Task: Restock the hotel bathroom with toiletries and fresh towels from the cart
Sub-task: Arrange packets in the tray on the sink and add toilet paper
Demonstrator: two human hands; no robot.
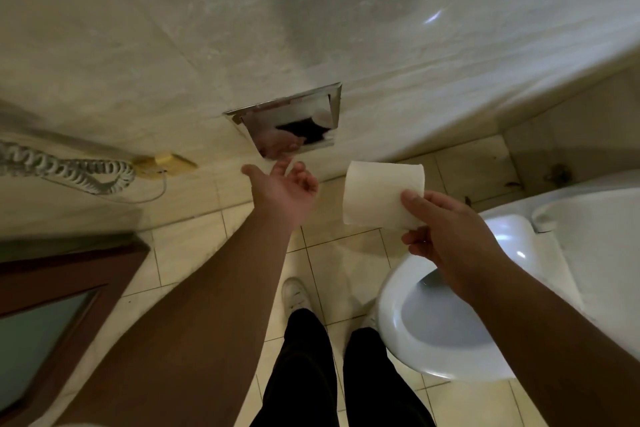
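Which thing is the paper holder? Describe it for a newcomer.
Look at the marble wall left of the toilet. Low on it, above the left hand, sits a square recessed holder. It alone is shiny chrome; the cord to its left is coiled.

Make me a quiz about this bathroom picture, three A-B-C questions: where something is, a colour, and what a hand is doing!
1. Where is the toilet paper roll compared with the metal holder?
A inside it; B to its right and lower; C to its left.
2. What colour is the roll?
A blue; B red; C white.
3. What is the right hand doing?
A holding the roll; B hanging empty; C making a fist.
Answers: 1 B, the roll is out in the air, right of the holder. 2 C, its paper is plain white. 3 A, thumb and fingers pinch its side.
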